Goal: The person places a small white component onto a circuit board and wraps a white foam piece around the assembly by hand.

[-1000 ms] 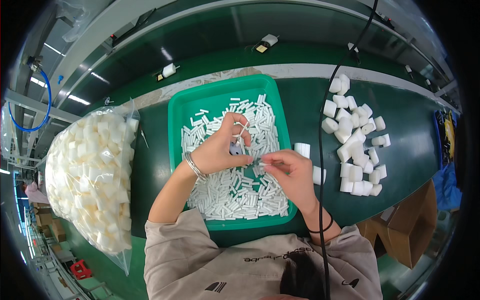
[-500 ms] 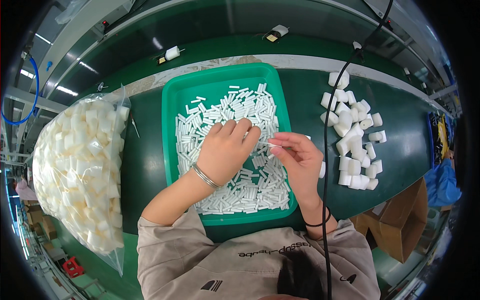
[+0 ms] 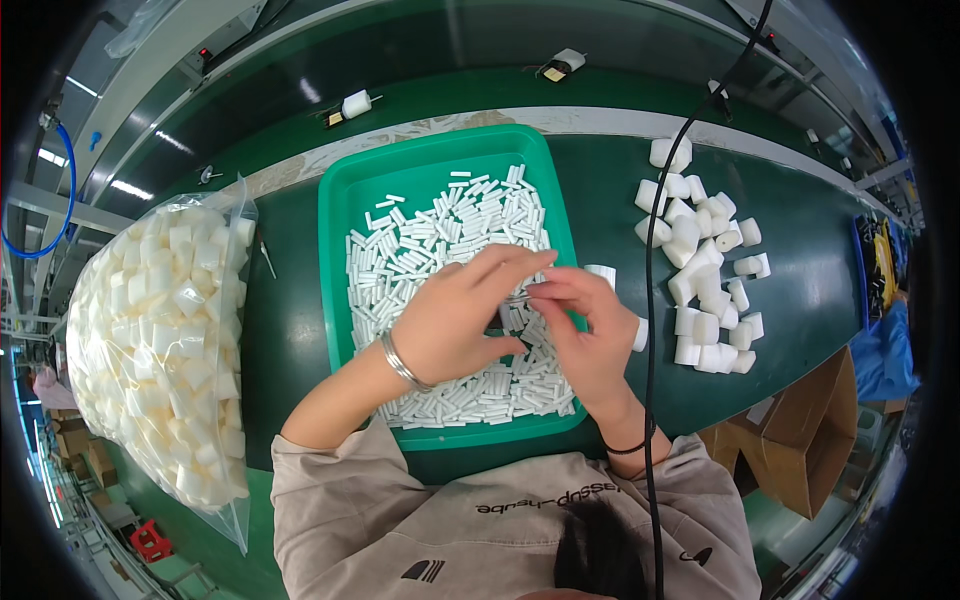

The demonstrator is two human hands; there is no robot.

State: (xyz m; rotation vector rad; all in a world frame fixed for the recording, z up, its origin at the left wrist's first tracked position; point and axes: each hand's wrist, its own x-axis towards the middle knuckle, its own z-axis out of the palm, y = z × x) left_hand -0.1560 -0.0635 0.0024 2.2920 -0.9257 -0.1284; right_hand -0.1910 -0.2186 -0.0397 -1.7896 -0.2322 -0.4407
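Note:
Both my hands meet above a green tray (image 3: 338, 250) of small white tubes (image 3: 400, 255). My right hand (image 3: 590, 335) pinches a thin white stick (image 3: 518, 297) between thumb and fingertips; most of it is hidden. My left hand (image 3: 450, 315), with a metal bangle at the wrist, is held palm down just left of it. Its thumb stands well apart from its stretched fingers, which reach over to the right fingertips, and nothing shows in its grip. Whether the fingers of the two hands touch, I cannot tell.
A big clear bag of white foam pieces (image 3: 160, 340) stands at the left, a thin tool (image 3: 267, 259) beside it. Loose white foam pieces (image 3: 705, 270) lie right of the tray. A black cable (image 3: 652, 350) hangs down in front. An open cardboard box (image 3: 790, 440) is at the lower right.
My left hand's fingers have uncurled and stretched right toward the right fingertips, its thumb now apart. My right hand has shifted slightly left and down, still pinching.

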